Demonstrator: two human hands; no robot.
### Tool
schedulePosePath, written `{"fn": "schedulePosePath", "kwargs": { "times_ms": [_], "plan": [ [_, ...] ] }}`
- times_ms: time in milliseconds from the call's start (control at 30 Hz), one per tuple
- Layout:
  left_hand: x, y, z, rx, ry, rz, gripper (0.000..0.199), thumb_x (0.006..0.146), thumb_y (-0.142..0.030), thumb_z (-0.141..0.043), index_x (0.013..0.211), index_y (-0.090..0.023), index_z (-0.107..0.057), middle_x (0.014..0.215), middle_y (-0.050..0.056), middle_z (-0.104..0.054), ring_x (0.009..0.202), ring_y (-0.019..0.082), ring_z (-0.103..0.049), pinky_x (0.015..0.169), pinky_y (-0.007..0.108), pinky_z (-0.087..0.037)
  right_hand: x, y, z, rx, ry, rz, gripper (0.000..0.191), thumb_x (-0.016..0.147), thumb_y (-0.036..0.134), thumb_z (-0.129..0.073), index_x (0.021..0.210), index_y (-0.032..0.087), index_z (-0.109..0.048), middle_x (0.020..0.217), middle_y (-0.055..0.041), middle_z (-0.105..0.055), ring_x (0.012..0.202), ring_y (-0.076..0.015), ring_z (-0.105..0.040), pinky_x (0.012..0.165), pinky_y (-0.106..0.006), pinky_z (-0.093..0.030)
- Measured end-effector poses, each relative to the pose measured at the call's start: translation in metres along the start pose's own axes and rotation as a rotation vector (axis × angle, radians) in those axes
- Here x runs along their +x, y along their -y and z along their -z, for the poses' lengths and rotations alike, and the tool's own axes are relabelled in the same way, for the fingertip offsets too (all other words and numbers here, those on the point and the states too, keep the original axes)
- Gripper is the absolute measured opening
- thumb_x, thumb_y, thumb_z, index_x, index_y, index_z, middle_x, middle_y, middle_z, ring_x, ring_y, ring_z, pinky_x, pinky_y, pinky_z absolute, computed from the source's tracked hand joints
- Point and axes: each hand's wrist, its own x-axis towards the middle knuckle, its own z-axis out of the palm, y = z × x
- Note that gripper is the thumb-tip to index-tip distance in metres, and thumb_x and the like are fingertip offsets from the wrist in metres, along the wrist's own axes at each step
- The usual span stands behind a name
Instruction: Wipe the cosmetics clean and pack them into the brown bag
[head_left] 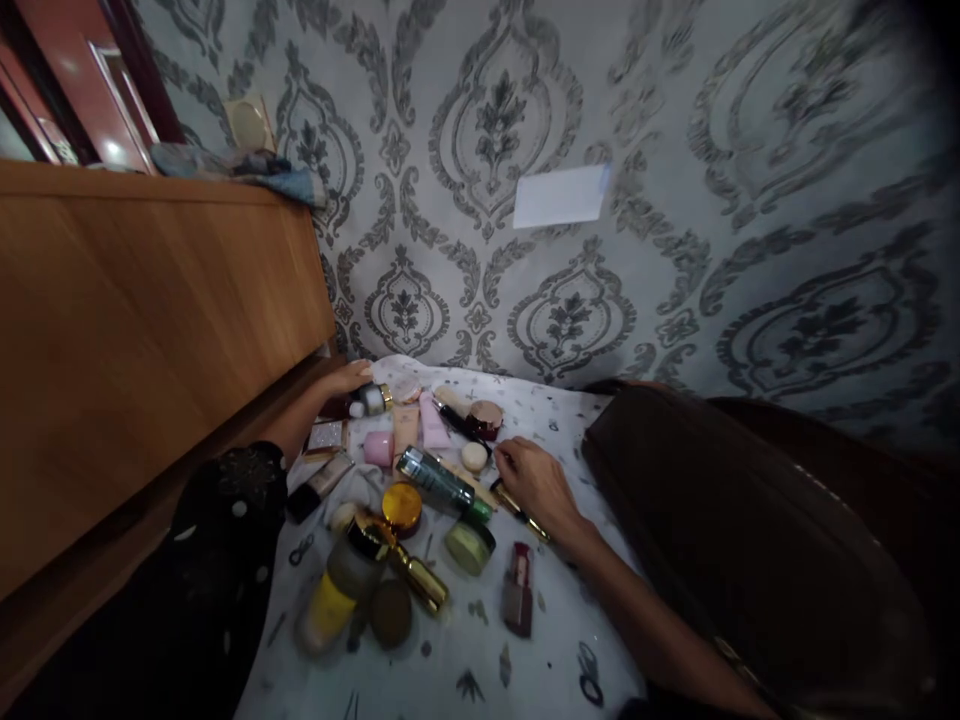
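Observation:
Cosmetics lie spread over a white patterned cloth (555, 640). My right hand (531, 478) has curled fingers by a black brush (461, 420) and a small cream-coloured jar (474, 457); what its fingertips hold, if anything, is too small to tell. Below its palm lies a gold and black brush (517, 508). At the far left edge of the cloth, my left hand (351, 377) is beside a jar with a gold rim (375, 399); its fingers are blurred. A teal bottle (435, 478), a pink tube (433, 422) and a green jar (470, 545) lie between the arms.
A wooden cabinet (150, 350) borders the left side, with a cloth on top. A dark brown bag (720, 520) stands at the right. Nearer lie a yellow bottle (330, 605), a gold bottle (424, 583) and a red-capped bottle (518, 590). Patterned wallpaper (480, 320) rises behind.

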Motion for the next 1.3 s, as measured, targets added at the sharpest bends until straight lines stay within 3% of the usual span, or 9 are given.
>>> {"fn": "schedulePosePath", "kwargs": {
  "times_ms": [200, 400, 467, 567, 667, 767, 933, 1167, 1300],
  "plan": [
    [-0.044, -0.028, 0.017, 0.114, 0.013, -0.106, 0.033, 0.094, -0.029, -0.053, 0.125, -0.018, -0.056, 0.131, 0.010, -0.058, 0.123, 0.024, -0.052, 0.107, 0.042, -0.040, -0.003, 0.001, 0.002, 0.015, 0.005, 0.014, 0.027, 0.095, 0.021, -0.043, 0.088, 0.017, -0.068, 0.092, -0.0087, -0.068, 0.083, -0.0192, -0.061, 0.068, -0.028, -0.035],
    [-0.166, -0.066, 0.003, 0.164, 0.060, -0.292, 0.030, 0.093, -0.036, -0.051, 0.116, -0.020, -0.060, 0.124, 0.010, -0.061, 0.120, 0.025, -0.053, 0.106, 0.039, -0.040, -0.003, -0.001, 0.000, 0.037, -0.017, 0.024, 0.027, 0.096, 0.021, -0.042, 0.091, 0.016, -0.068, 0.096, -0.0096, -0.069, 0.089, -0.0208, -0.062, 0.071, -0.028, -0.037],
    [-0.204, -0.067, -0.007, 0.273, -0.018, -0.311, 0.037, 0.089, -0.042, -0.056, 0.116, -0.018, -0.059, 0.132, 0.014, -0.056, 0.127, 0.031, -0.047, 0.108, 0.047, -0.036, -0.005, -0.001, 0.001, 0.074, -0.034, 0.030, 0.027, 0.096, 0.022, -0.042, 0.094, 0.015, -0.069, 0.098, -0.0095, -0.069, 0.091, -0.0211, -0.062, 0.073, -0.028, -0.039],
    [-0.234, -0.060, -0.012, 0.261, 0.009, -0.276, 0.025, 0.091, -0.036, -0.052, 0.106, -0.019, -0.063, 0.131, 0.013, -0.058, 0.127, 0.030, -0.047, 0.110, 0.048, -0.035, -0.010, 0.004, 0.005, 0.168, -0.075, 0.081, 0.029, 0.097, 0.025, -0.042, 0.096, 0.015, -0.069, 0.099, -0.0091, -0.070, 0.093, -0.0208, -0.062, 0.079, -0.028, -0.041],
    [-0.237, -0.053, -0.007, 0.167, 0.062, -0.259, 0.020, 0.091, -0.025, -0.047, 0.093, -0.020, -0.066, 0.125, 0.010, -0.062, 0.124, 0.026, -0.050, 0.112, 0.044, -0.034, -0.018, 0.018, 0.011, 0.212, -0.051, 0.252, 0.028, 0.097, 0.030, -0.046, 0.100, 0.016, -0.070, 0.104, -0.0096, -0.069, 0.100, -0.0215, -0.060, 0.089, -0.029, -0.041],
    [-0.231, -0.051, -0.004, 0.126, 0.077, -0.233, 0.016, 0.087, -0.024, -0.051, 0.092, -0.020, -0.066, 0.117, 0.009, -0.065, 0.121, 0.027, -0.052, 0.109, 0.044, -0.037, -0.023, 0.038, 0.019, 0.147, 0.120, 0.408, 0.031, 0.094, 0.035, -0.054, 0.116, 0.017, -0.066, 0.109, -0.0100, -0.068, 0.105, -0.0231, -0.058, 0.090, -0.030, -0.040],
    [-0.229, -0.055, -0.014, 0.044, 0.074, -0.194, 0.011, 0.082, -0.027, -0.056, 0.083, -0.020, -0.065, 0.120, 0.010, -0.064, 0.122, 0.028, -0.051, 0.108, 0.042, -0.037, -0.024, 0.060, 0.030, 0.041, 0.301, 0.302, 0.044, 0.092, 0.035, -0.058, 0.135, 0.025, -0.051, 0.117, -0.0071, -0.068, 0.107, -0.0217, -0.060, 0.079, -0.026, -0.041],
    [-0.233, -0.057, -0.011, -0.182, -0.127, -0.077, 0.016, 0.086, -0.030, -0.047, 0.079, -0.020, -0.057, 0.076, 0.002, -0.062, 0.081, 0.020, -0.059, 0.082, 0.034, -0.050, -0.039, 0.060, 0.041, -0.056, 0.208, 0.119, 0.033, 0.093, 0.036, -0.057, 0.121, 0.020, -0.058, 0.110, -0.0100, -0.068, 0.099, -0.0243, -0.063, 0.073, -0.028, -0.041],
    [-0.235, -0.048, 0.005, -0.372, -0.317, 0.028, 0.029, 0.094, -0.037, -0.031, 0.090, -0.018, -0.054, 0.066, -0.002, -0.053, 0.062, 0.014, -0.054, 0.060, 0.025, -0.049, -0.054, 0.080, 0.046, -0.012, 0.123, 0.172, 0.026, 0.095, 0.033, -0.053, 0.114, 0.018, -0.062, 0.115, -0.0118, -0.063, 0.108, -0.0245, -0.058, 0.082, -0.030, -0.043]
  ]
}}
